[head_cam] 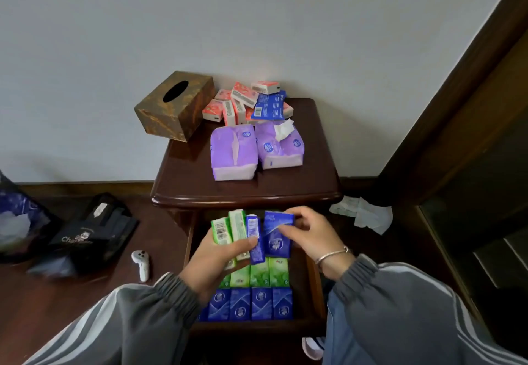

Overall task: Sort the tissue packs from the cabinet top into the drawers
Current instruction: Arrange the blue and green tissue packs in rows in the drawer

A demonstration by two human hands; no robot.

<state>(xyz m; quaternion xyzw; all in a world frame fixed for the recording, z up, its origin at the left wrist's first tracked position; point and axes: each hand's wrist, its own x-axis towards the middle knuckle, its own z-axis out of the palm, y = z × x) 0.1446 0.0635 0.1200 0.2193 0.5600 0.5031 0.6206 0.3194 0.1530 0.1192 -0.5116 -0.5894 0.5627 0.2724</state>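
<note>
My left hand [220,259] grips a fan of small tissue packs, two green [228,226] and one blue [255,236], above the open drawer [313,276]. My right hand [310,234] pinches a flat blue pack [277,234] beside them. Inside the drawer lie a row of green packs [264,274] and, nearer me, a row of blue packs [251,304]. On the dark wooden cabinet top [185,179] sit two purple soft packs [233,152], several small red-and-white packs [237,104] and one larger blue pack [270,106].
A brown tissue box [175,104] overhangs the cabinet's far left corner. On the floor at the left are a black bag [91,236], a dark blue bag [17,216] and a white controller [141,263]. Crumpled tissue [365,213] lies at the right, near a dark door frame [457,79].
</note>
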